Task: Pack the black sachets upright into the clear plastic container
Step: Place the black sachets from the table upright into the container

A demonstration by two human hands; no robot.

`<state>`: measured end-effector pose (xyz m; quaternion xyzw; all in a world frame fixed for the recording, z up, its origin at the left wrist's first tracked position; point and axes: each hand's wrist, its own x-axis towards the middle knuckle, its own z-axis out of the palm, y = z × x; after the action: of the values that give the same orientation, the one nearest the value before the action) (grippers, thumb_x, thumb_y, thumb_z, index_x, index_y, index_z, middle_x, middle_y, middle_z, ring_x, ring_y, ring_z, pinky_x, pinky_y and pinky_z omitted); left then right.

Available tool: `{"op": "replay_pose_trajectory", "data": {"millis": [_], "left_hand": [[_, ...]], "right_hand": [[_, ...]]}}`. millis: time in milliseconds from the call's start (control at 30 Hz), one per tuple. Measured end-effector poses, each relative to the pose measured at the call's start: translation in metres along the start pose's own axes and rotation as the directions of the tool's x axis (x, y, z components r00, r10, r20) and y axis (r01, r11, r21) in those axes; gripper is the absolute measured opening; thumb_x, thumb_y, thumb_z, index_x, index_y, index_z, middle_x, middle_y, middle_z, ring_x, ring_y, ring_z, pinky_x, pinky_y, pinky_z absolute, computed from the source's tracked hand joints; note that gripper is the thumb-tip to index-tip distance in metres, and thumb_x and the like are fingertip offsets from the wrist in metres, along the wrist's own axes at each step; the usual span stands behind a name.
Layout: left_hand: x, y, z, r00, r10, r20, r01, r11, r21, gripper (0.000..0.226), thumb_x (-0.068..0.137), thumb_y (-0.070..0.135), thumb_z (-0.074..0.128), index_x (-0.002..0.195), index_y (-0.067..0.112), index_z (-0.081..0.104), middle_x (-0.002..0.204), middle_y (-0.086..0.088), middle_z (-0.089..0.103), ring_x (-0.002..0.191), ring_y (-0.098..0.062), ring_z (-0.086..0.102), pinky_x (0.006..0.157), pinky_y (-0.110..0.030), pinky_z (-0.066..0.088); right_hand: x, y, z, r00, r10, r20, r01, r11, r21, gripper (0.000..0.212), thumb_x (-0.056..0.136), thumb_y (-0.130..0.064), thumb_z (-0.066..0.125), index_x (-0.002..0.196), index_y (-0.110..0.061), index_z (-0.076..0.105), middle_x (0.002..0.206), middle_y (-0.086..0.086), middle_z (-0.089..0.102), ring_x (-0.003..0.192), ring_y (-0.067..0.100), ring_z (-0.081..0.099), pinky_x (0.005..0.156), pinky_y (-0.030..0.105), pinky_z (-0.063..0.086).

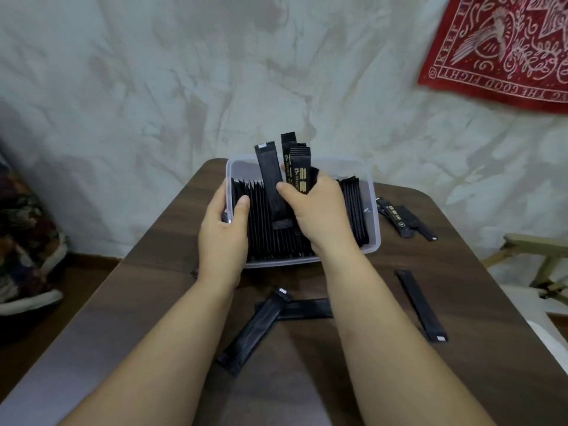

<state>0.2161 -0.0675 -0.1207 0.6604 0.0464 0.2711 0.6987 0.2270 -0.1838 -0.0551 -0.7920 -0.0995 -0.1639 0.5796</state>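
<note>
Single head-worn view, wide-angle. Looks forward and steeply down from above near edge of tabletop (476, 272), toward far edge and wall (153, 87) behind. Close range. Frame centre falls on clear plastic container (373, 216), by tabletop far edge.

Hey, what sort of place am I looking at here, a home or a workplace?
Probably a room in a home: a red printed cloth hangs on the mottled white wall, patterned fabric lies heaped at the left, and the work surface is a dark wood-grain table.
</note>
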Motion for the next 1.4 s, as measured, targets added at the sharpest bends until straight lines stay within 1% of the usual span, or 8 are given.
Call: {"op": "replay_pose_trajectory", "data": {"millis": [167,333,600,867,1000,1200,1300,1400], "left_hand": [[0.001,-0.001,0.0,1.0,0.0,0.026,-0.001,1.0,0.024,0.047,0.094,0.039,0.053,0.141,0.032,0.051,0.138,0.015,0.057,0.128,-0.003,0.051,0.11,-0.038,0.042],[0.001,0.001,0.0,1.0,-0.008,0.026,0.008,1.0,0.008,0.04,0.1,0.029,0.051,0.141,0.028,0.051,0.138,0.012,0.058,0.127,-0.002,0.051,0.11,-0.035,0.042],[-0.001,0.001,-0.001,1.0,-0.008,0.023,0.007,1.0,0.021,0.041,0.097,0.036,0.052,0.139,0.033,0.052,0.136,0.014,0.059,0.127,-0.005,0.053,0.109,-0.039,0.042],[-0.003,0.004,-0.001,0.999,-0.017,0.042,0.017,1.0,0.01,0.051,0.088,0.048,0.054,0.137,0.032,0.054,0.128,0.011,0.064,0.121,-0.007,0.058,0.106,-0.041,0.046],[-0.003,0.006,-0.001,0.998,-0.005,0.059,0.006,1.0,-0.008,0.038,0.098,0.035,0.056,0.135,0.03,0.056,0.121,0.01,0.067,0.115,-0.008,0.061,0.104,-0.04,0.047],[-0.005,0.007,-0.001,0.998,0.023,0.052,-0.024,1.0,0.013,0.037,0.103,0.028,0.047,0.138,0.031,0.053,0.13,0.015,0.062,0.121,0.0,0.055,0.106,-0.03,0.044],[-0.006,0.009,-0.001,0.998,0.029,0.061,-0.029,1.0,0.004,0.037,0.103,0.027,0.047,0.139,0.03,0.053,0.131,0.015,0.061,0.121,0.002,0.054,0.106,-0.027,0.044],[-0.006,0.009,-0.001,0.998,0.028,0.057,-0.028,1.0,0.005,0.037,0.102,0.028,0.047,0.138,0.031,0.053,0.132,0.015,0.061,0.123,0.0,0.054,0.107,-0.03,0.043]], "right_hand": [[0.0,0.005,0.007,0.999,-0.03,0.04,0.035,0.988,-0.148,0.018,0.078,-0.014,0.069,0.086,-0.026,0.059,0.072,-0.016,0.06,0.067,-0.005,0.054,0.058,0.004,0.039],[-0.005,0.005,0.008,0.984,0.017,0.179,0.027,0.97,-0.24,0.018,0.075,-0.022,0.075,0.082,-0.026,0.06,0.072,-0.014,0.061,0.069,0.002,0.058,0.064,0.016,0.047],[-0.007,0.006,0.0,0.925,0.145,0.351,-0.135,0.989,-0.053,0.006,0.082,-0.009,0.067,0.085,-0.015,0.067,0.063,-0.003,0.067,0.056,0.008,0.063,0.062,0.032,0.052],[-0.006,0.012,0.0,0.903,0.186,0.387,-0.248,0.962,0.116,0.004,0.084,-0.009,0.068,0.085,-0.012,0.069,0.07,0.001,0.072,0.066,0.013,0.07,0.063,0.026,0.055],[-0.004,0.013,-0.001,0.892,0.201,0.405,-0.268,0.957,0.114,0.008,0.085,-0.009,0.066,0.091,-0.012,0.069,0.077,0.004,0.074,0.07,0.015,0.071,0.064,0.025,0.055],[-0.002,0.012,0.005,0.982,0.095,0.161,-0.114,0.988,0.108,0.009,0.086,-0.007,0.063,0.091,-0.014,0.06,0.074,0.002,0.069,0.063,0.012,0.066,0.061,0.027,0.054],[-0.001,0.011,0.012,1.0,-0.021,-0.006,0.021,0.996,0.086,0.021,0.087,-0.022,0.064,0.106,-0.018,0.055,0.093,-0.002,0.068,0.087,0.012,0.066,0.079,0.03,0.053],[-0.001,0.014,0.016,0.999,-0.034,0.01,0.034,0.998,-0.053,0.034,0.089,-0.027,0.061,0.119,-0.015,0.051,0.108,-0.001,0.062,0.106,0.017,0.056,0.091,0.029,0.045]]}}
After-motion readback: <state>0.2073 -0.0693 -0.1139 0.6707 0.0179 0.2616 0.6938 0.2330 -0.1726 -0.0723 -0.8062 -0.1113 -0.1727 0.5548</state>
